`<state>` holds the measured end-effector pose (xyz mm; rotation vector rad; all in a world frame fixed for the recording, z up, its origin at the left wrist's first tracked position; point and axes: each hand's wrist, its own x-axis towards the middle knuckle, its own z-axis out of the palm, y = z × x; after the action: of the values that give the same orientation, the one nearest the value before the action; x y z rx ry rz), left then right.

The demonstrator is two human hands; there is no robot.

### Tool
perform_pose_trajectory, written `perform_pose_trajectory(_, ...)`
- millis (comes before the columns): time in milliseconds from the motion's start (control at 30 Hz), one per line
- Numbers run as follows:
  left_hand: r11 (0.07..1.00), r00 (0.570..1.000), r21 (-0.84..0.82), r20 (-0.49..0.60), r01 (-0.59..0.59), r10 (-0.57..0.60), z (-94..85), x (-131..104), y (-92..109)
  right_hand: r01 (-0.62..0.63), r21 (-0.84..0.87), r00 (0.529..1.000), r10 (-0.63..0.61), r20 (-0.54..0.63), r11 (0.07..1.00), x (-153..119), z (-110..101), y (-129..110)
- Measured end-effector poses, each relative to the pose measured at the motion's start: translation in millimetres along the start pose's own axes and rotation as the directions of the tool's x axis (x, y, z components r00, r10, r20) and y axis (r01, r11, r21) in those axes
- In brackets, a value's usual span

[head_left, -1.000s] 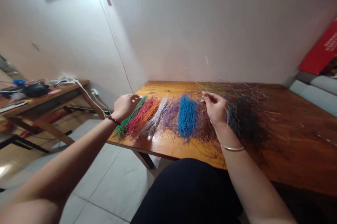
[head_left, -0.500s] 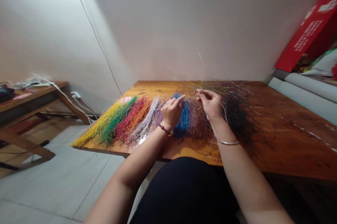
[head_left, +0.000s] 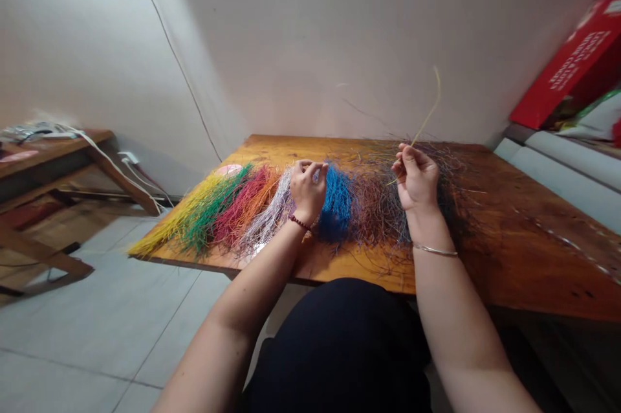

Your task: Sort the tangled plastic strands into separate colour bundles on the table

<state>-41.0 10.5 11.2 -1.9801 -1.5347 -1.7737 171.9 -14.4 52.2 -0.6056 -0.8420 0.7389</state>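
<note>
My right hand (head_left: pixel 418 177) is raised over the dark end of the row, thumb and fingers closed on a thin yellow strand (head_left: pixel 431 114) that sticks up and bends. My left hand (head_left: pixel 309 191) hovers above the purple and white strands, its fingers curled to the thumb in a pinch; whatever is between them is too small to tell. Just right of it lies a blue bundle (head_left: pixel 338 196). Further right are brown strands (head_left: pixel 373 209) and a tangled dark heap (head_left: pixel 449 189). A white bundle (head_left: pixel 269 215) lies partly behind my left hand.
Orange (head_left: pixel 257 202), red (head_left: pixel 240 209), green (head_left: pixel 208 215) and yellow bundles (head_left: pixel 174 217) fan out leftward on the wooden table (head_left: pixel 504 238). A pink round thing (head_left: pixel 228 169) lies behind them. At right are a red box (head_left: pixel 565 70) and pale rolls (head_left: pixel 557 154); a second table (head_left: pixel 92 141) stands left.
My right hand has moved right and slightly up with the yellow strand. My left hand has drawn back slightly left, its pointing finger now curled in. The view has shifted a little.
</note>
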Motion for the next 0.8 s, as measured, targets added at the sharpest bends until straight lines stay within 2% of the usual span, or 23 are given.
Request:
perform_pose_trajectory(100,0.978,0.992,-0.170,0.061,0.120,-0.111,3.1,5,-7,0.027,0.008,0.999,-0.027,-0.044,1.000,5,-7,-2)
perform_pose_trajectory(200,0.896,0.970,-0.376,0.146,0.237,-0.195,9.8,7,-14,0.030,-0.001,0.998,-0.030,-0.047,1.000,8,-11,-1)
perform_pose_trajectory(300,0.798,0.955,-0.526,0.187,0.295,-0.230,13.9,10,-16,0.004,-0.020,0.999,-0.005,-0.033,1.000,8,-12,0)
perform_pose_trajectory(400,0.717,0.947,-0.620,0.182,0.318,-0.263,12.2,12,-11,-0.027,-0.015,0.999,0.027,-0.036,1.000,9,-13,2)
perform_pose_trajectory(500,0.673,0.945,-0.664,0.205,0.327,-0.256,8.1,13,-4,-0.039,-0.008,0.998,0.038,-0.056,0.999,10,-13,3)
perform_pose_trajectory(633,0.677,0.926,-0.632,0.286,0.376,-0.247,7.0,12,-1,-0.051,-0.018,0.997,0.050,-0.064,0.999,10,-11,5)
perform_pose_trajectory(700,0.703,0.928,-0.606,0.256,0.373,-0.272,8.0,12,-3,-0.063,-0.027,0.997,0.061,-0.056,0.998,9,-10,6)
perform_pose_trajectory(800,0.738,0.934,-0.583,0.115,0.340,-0.339,5.4,14,-6,-0.074,-0.023,0.996,0.073,-0.041,0.997,8,-9,7)
